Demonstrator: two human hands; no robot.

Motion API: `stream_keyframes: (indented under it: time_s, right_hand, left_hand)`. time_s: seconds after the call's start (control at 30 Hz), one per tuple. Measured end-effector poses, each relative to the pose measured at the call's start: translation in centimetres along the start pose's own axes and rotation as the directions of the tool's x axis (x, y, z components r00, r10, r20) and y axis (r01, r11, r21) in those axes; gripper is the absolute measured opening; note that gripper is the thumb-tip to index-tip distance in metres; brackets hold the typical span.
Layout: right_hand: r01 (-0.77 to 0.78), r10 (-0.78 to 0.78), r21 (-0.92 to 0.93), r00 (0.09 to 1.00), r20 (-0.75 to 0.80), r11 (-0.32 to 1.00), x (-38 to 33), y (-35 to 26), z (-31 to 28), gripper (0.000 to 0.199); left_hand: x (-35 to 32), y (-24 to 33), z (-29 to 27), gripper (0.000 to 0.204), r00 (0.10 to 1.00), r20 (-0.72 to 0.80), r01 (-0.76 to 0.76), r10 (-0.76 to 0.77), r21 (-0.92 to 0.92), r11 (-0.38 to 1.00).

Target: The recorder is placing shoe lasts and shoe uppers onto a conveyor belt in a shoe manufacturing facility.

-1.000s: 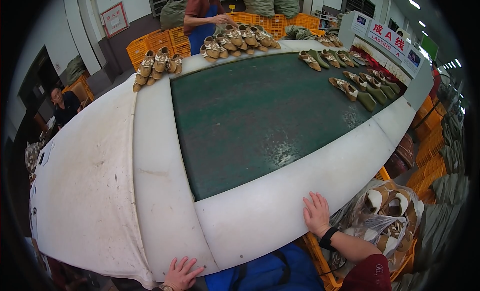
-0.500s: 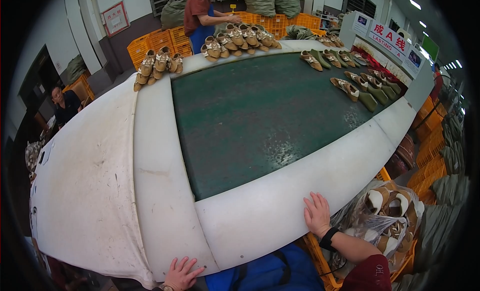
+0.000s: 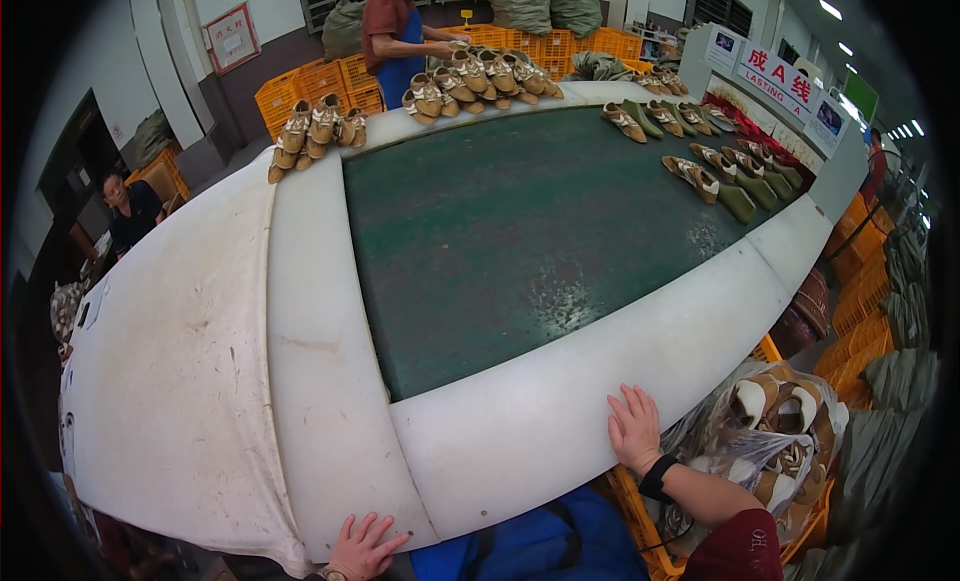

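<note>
Your right hand (image 3: 634, 429) flat, palm down on white rim (image 3: 540, 421) of table, fingers (image 3: 640, 401) spread wide, holding nothing. Your left hand (image 3: 360, 547) at lower rim edge, fingers splayed, empty too. Green belt (image 3: 520, 221) ahead of you, bare near you. Tan shoes (image 3: 320, 126) piled at far corner, more pairs (image 3: 700, 176) along right edge (well apart from your hands). Bag of shoes (image 3: 770, 431) just right of your wrist. Person in blue apron (image 3: 395, 36) at far end. Versus half a second back: hands unmoved, shoes drifted slightly.
</note>
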State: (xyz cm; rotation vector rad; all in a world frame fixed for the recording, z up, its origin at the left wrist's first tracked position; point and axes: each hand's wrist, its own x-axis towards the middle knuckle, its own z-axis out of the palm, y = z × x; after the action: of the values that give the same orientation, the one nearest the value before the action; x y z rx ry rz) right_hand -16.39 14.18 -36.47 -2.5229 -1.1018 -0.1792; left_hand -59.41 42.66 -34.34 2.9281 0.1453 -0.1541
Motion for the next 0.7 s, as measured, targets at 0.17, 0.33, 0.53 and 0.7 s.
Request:
stream_keyframes:
  time_s: [0.17,0.33,0.53,0.7]
  right_hand:
    - [0.004,-0.004,-0.004,1.000,-0.012,1.000,-0.06,0.03,0.11,0.038]
    - [0.006,-0.006,-0.004,1.000,-0.016,1.000,-0.07,0.11,0.23,0.038]
    - [0.004,-0.004,0.005,1.000,-0.012,1.000,-0.04,0.05,0.07,0.038]
    - [0.011,-0.011,-0.002,1.000,-0.008,1.000,0.01,-0.02,-0.04,0.039]
  left_hand:
    - [-0.05,-0.03,0.14,0.065,1.000,0.002,-0.003,0.003,0.009,1.000]
    - [-0.06,-0.03,0.05,0.065,1.000,0.009,-0.003,0.003,0.003,1.000]
    - [-0.06,-0.06,0.14,0.065,1.000,0.000,-0.004,0.004,0.007,1.000]
    - [-0.02,0.01,0.04,0.065,1.000,-0.004,-0.002,0.002,0.008,1.000]
